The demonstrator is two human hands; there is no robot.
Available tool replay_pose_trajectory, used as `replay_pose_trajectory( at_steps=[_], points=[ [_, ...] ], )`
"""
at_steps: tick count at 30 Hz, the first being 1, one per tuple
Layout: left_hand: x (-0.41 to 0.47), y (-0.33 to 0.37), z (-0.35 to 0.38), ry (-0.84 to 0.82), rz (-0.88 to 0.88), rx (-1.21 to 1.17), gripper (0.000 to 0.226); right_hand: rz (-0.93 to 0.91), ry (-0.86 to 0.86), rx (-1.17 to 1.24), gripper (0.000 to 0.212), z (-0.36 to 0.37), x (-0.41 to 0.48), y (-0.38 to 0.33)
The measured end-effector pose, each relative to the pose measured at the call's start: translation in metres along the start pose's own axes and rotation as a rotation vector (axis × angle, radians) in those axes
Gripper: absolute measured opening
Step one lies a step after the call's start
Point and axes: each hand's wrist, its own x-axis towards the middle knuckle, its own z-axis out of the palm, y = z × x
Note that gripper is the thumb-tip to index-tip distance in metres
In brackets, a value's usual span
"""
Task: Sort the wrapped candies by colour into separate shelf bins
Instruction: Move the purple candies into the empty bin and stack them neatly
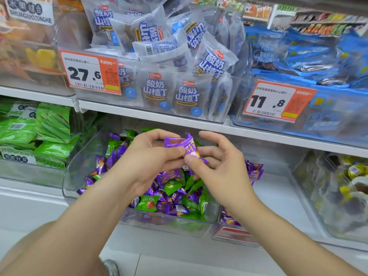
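A clear plastic bin (71, 176) on the lower shelf holds a mixed heap of purple and green wrapped candies (175, 198). Above the heap, both hands meet over a small bunch of purple candies (182, 145). My left hand (151, 156) grips the bunch from the left with curled fingers. My right hand (215, 162) pinches its right end between thumb and fingers. To the right sits another clear bin (225, 234) with purple candies (254, 170) in it.
Green snack packs (39, 132) fill the bin to the left. A clear bin with yellow-wrapped sweets (354, 176) stands at the right. The upper shelf carries white pouches (159, 76), blue packs (308, 52) and orange price tags (89, 74).
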Motion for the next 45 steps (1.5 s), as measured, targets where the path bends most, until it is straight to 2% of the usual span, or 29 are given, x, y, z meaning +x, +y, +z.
replay_pose_trajectory(
  at_steps=[2,5,7,10,12,14,16,19,22,24,28,34,40,45],
  points=[
    [-0.002,-0.001,0.002,-0.037,0.003,0.055,0.025,0.083,-0.025,0.007,0.034,-0.007,0.002,-0.002],
    [-0.004,-0.003,0.006,-0.070,0.019,0.244,0.024,0.099,-0.072,-0.063,0.016,-0.026,0.008,-0.004],
    [-0.004,-0.007,0.011,-0.079,0.055,0.360,0.018,0.125,-0.046,-0.105,0.012,-0.046,0.013,-0.005],
    [-0.006,-0.014,0.025,-0.110,0.115,0.442,0.011,0.259,0.015,-0.174,0.004,-0.084,0.021,0.001],
    [-0.007,-0.018,0.036,-0.135,0.135,0.462,0.013,0.312,0.038,-0.306,0.010,-0.111,0.026,0.014],
    [-0.007,-0.024,0.047,-0.143,0.163,0.515,0.018,0.288,0.057,-0.459,0.012,-0.134,0.030,0.028],
    [-0.004,-0.030,0.057,-0.152,0.199,0.541,0.012,0.206,0.079,-0.643,0.010,-0.158,0.035,0.044],
    [0.001,-0.039,0.068,-0.179,0.254,0.621,0.035,0.088,0.050,-0.954,0.014,-0.192,0.041,0.064],
    [0.008,-0.049,0.075,-0.170,0.334,0.791,0.036,0.069,-0.024,-1.078,0.019,-0.215,0.044,0.084],
    [0.009,-0.054,0.081,-0.131,0.418,0.882,0.031,0.076,-0.067,-1.098,0.024,-0.220,0.045,0.096],
    [0.007,-0.057,0.095,-0.096,0.546,1.025,0.028,0.009,-0.088,-1.172,0.018,-0.216,0.050,0.117],
    [0.012,-0.062,0.101,-0.078,0.515,1.067,0.026,-0.005,-0.052,-1.177,0.014,-0.209,0.058,0.140],
    [0.014,-0.067,0.099,-0.085,0.514,1.081,0.026,-0.002,-0.096,-1.167,0.016,-0.200,0.060,0.145],
    [0.014,-0.068,0.096,-0.092,0.531,1.085,0.026,0.003,-0.033,-1.237,0.018,-0.199,0.065,0.150]
  ],
)
